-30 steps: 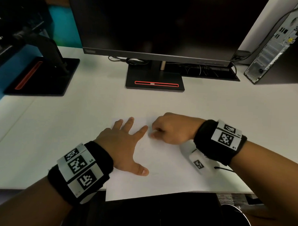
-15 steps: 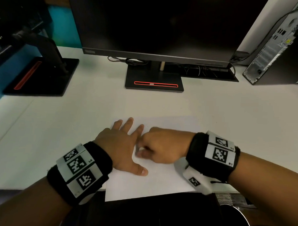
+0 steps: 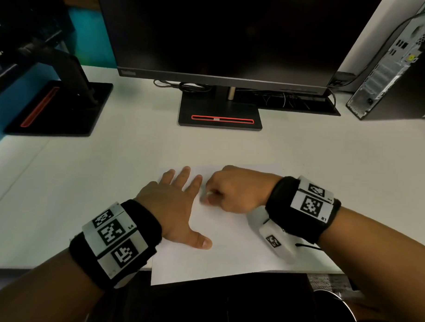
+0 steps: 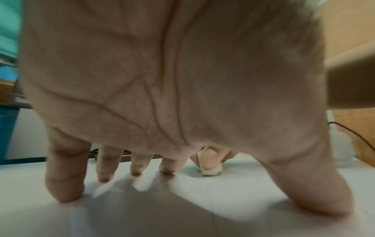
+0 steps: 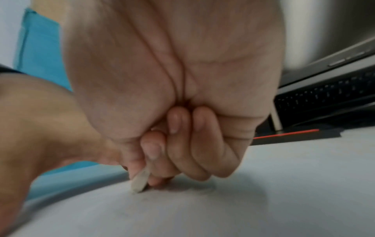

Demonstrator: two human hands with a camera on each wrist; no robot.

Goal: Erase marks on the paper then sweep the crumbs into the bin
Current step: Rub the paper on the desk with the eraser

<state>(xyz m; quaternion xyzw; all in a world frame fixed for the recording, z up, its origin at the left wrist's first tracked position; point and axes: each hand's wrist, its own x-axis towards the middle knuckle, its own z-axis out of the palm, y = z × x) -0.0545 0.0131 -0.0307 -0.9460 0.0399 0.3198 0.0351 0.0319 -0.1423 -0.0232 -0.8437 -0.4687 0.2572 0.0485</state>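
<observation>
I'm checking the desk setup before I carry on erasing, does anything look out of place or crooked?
One thing: the paper lies slightly askew and its near edge hangs over the front edge of the desk. The left hand presses it flat while the right hand works the eraser. Nothing looks spilled or damaged.

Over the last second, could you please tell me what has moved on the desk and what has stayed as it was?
The right hand, pinching a small pale eraser, slid toward the person and leftward across the white sheet of paper, then back away again, its tip rubbing the sheet. The left hand stayed spread flat on the paper, pinning it. Nothing was picked up or released; the paper and the black monitor kept their places.
</observation>
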